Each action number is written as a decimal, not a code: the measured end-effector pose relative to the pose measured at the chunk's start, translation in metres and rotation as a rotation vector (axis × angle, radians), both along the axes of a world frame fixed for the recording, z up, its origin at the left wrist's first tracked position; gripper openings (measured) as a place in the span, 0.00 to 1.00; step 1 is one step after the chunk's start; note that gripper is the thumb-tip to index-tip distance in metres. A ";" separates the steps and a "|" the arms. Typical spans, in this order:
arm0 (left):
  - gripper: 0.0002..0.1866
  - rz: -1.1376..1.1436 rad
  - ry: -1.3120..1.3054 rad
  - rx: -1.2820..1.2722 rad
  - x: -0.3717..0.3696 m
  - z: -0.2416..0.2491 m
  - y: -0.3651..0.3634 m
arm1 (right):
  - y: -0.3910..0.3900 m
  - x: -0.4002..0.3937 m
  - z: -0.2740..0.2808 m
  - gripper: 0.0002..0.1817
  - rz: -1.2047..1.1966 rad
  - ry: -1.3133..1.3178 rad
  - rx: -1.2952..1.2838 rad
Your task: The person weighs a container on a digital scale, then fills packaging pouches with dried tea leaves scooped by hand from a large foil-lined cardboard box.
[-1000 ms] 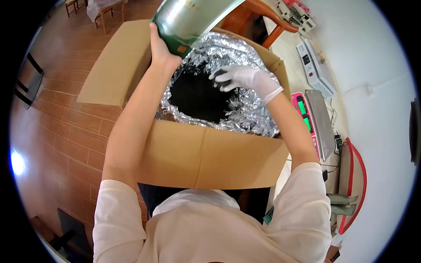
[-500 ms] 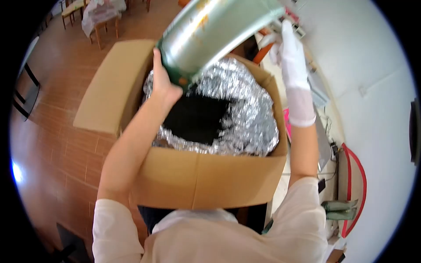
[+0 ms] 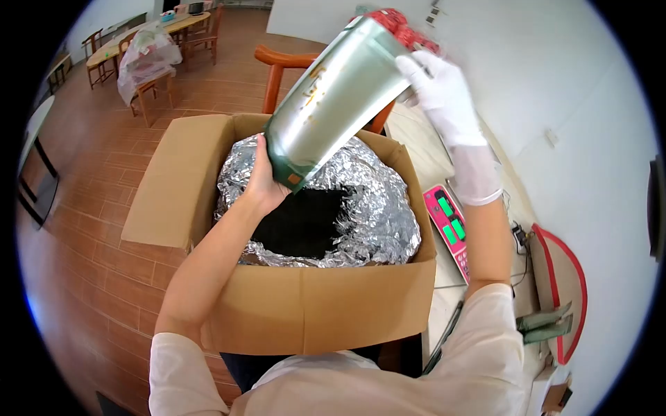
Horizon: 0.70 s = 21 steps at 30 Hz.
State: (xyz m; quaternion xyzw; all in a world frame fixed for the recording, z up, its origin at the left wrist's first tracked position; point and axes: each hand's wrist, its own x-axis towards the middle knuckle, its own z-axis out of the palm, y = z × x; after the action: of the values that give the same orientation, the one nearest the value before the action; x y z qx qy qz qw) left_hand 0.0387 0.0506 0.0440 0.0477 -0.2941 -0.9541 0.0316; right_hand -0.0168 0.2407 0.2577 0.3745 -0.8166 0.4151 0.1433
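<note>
A shiny silver-green pouch (image 3: 333,104) with gold lettering is tilted above the cardboard box (image 3: 319,308). My bare left hand (image 3: 266,179) grips its dark green bottom end, thumb along the side. At the pouch's upper right corner, my right hand (image 3: 440,93), in a white glove, has its fingers closed on the edge. Inside the box, crumpled silver foil (image 3: 381,208) surrounds dark, black-looking contents (image 3: 298,225); what these are I cannot make out.
A pink scale (image 3: 447,232) with green displays sits on the counter right of the box. Red packaging (image 3: 395,28) shows behind the pouch. An orange-brown wooden chair (image 3: 274,76) stands beyond the box. Green pouches (image 3: 544,324) lie at the lower right, by a red-rimmed tray (image 3: 555,291).
The view has shifted, bringing the scale's displays and more of the room into sight. My right hand has closed in on the pouch's top edge, from slightly apart to touching.
</note>
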 end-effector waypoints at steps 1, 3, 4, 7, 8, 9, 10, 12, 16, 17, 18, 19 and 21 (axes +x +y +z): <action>0.41 -0.126 -0.009 -0.156 -0.002 -0.004 0.002 | 0.010 0.002 0.006 0.16 -0.035 0.066 0.005; 0.40 -0.201 -0.117 -0.340 -0.002 -0.007 0.013 | 0.042 -0.003 0.027 0.17 -0.135 0.165 0.091; 0.38 -0.244 -0.150 -0.427 -0.004 -0.014 0.012 | 0.061 -0.006 0.039 0.17 -0.187 0.161 0.130; 0.29 -0.311 -0.222 -0.559 -0.005 -0.032 0.005 | 0.111 0.007 0.071 0.17 -0.337 0.149 0.258; 0.27 -0.312 -0.215 -0.564 -0.007 -0.037 0.003 | 0.129 0.012 0.076 0.16 -0.382 0.157 0.325; 0.25 -0.309 -0.207 -0.568 -0.007 -0.038 0.004 | 0.147 0.012 0.077 0.16 -0.429 0.144 0.334; 0.23 -0.306 -0.202 -0.573 -0.006 -0.034 0.007 | 0.165 0.008 0.077 0.16 -0.497 0.154 0.345; 0.21 -0.312 -0.199 -0.603 0.003 -0.018 0.015 | 0.222 -0.029 0.074 0.22 -0.503 0.141 0.365; 0.20 -0.367 -0.200 -0.637 0.005 -0.018 0.017 | 0.303 -0.060 0.056 0.19 -0.792 0.169 0.415; 0.20 -0.364 -0.202 -0.643 0.004 -0.019 0.017 | 0.329 -0.072 0.047 0.19 -0.790 0.167 0.408; 0.19 -0.362 -0.219 -0.645 0.003 -0.020 0.017 | 0.355 -0.084 0.039 0.18 -0.855 0.213 0.407; 0.19 -0.361 -0.236 -0.646 0.002 -0.021 0.017 | 0.372 -0.092 0.032 0.18 -0.919 0.258 0.404; 0.19 -0.367 -0.231 -0.657 0.002 -0.021 0.017 | 0.384 -0.091 0.023 0.17 -0.968 0.176 0.361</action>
State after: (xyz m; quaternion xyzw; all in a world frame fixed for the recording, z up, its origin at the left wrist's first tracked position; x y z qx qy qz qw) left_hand 0.0408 0.0677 0.0233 0.0886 -0.5889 -0.7874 -0.1592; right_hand -0.1075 0.6246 0.2805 0.0062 -0.9397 0.1209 0.3199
